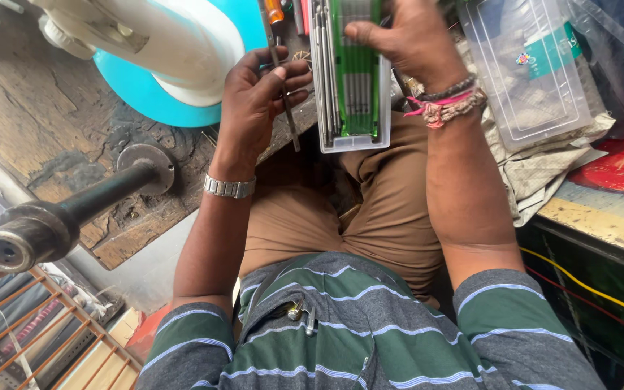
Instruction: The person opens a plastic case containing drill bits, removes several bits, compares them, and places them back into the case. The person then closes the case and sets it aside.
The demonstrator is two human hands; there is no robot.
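The person sat with brown trousers (370, 209) and a green-and-grey striped shirt (355, 339) in view below the two hands. The left hand (258, 97), a metal watch (230, 187) on its wrist, had its fingers curled around a thin dark metal rod (285, 101), probably a screwdriver shaft, which ran down past the palm to the edge of the worn wooden workbench (74, 108). The right hand (406, 40), with beaded and pink thread bracelets (448, 102) at the wrist, lay on top of an open green tool-bit case (352, 101), thumb pressed to the green tray, fingers spread rather than clamped. The case rested at the bench edge just above the person's lap. A white and blue appliance (175, 58) stood to the left, a black metal post (74, 213) jutted from the bench, and a clear plastic box (525, 72) lay to the right.
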